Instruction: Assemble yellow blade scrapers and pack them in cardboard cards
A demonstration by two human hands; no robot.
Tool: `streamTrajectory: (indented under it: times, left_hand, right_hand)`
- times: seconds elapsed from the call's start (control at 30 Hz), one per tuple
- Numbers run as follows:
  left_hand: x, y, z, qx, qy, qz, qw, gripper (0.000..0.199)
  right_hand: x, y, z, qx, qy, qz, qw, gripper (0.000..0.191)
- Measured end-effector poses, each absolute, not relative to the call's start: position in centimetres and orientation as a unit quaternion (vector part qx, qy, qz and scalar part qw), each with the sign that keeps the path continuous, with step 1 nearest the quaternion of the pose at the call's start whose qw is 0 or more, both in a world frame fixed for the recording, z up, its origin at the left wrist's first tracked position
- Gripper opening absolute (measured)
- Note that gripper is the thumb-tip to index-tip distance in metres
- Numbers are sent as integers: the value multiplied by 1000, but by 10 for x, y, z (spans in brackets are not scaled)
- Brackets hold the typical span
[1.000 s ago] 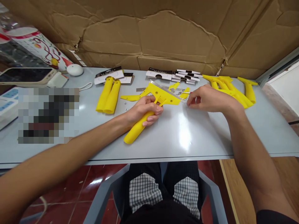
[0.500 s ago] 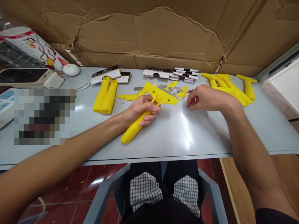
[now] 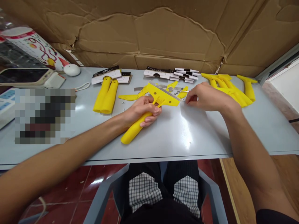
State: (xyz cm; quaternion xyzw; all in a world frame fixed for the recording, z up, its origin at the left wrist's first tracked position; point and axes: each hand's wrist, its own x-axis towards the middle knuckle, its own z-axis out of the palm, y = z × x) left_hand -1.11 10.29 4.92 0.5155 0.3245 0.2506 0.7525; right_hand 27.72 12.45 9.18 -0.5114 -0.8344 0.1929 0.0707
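Note:
My left hand (image 3: 146, 110) is wrapped round the handle of a yellow scraper (image 3: 133, 129), its wide head pointing up and right with a thin metal blade along the far edge. Two small holes show in the head. To the right, my right hand (image 3: 202, 98) rests low over the table with thumb and fingertips pinched together; whatever is in them is hidden. Just left of its fingers lie small metal screws and nuts (image 3: 178, 91) and a yellow blade-clamp piece (image 3: 184, 92). A thin metal shaft (image 3: 184, 91) reaches under the hand.
Two yellow handles (image 3: 106, 96) lie left of the scraper, and several yellow scraper bodies (image 3: 230, 88) are piled at the right. Black-and-white card sleeves (image 3: 156, 73) line the back, before a cardboard wall (image 3: 177, 34). A phone (image 3: 25, 77) and a white mouse (image 3: 72, 70) stand at the left.
My right hand has shifted slightly up the table, fingertips still pinched, and now covers the red part of the thin tool. The scraper in my left hand has hardly moved.

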Motion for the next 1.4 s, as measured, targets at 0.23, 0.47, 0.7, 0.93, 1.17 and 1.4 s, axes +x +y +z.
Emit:
streamTrajectory:
  times: [0.23, 0.47, 0.7, 0.93, 1.17, 1.4]
  left_hand:
    - [-5, 97, 50, 504, 324, 272, 753, 27]
    - [-3, 95, 51, 498, 324, 277, 755, 26]
    - [-4, 96, 49, 511, 329, 280, 743, 27]
    - [-4, 96, 48, 510, 335, 283, 740, 27]
    - [-1, 96, 48, 502, 337, 299, 738, 25]
    - [-1, 95, 48, 496, 341, 308, 737, 26]
  right_hand:
    - [257, 106, 112, -415, -827, 243, 292, 10]
    - [251, 108, 99, -368, -828, 315, 282, 7]
    - [245, 110, 90, -351, -827, 337, 281, 9]
    - [238, 103, 92, -399, -800, 342, 289, 9]
    - [229, 98, 91, -443, -776, 331, 303, 6]
    - [234, 105, 88, -435, -751, 382, 317, 29]
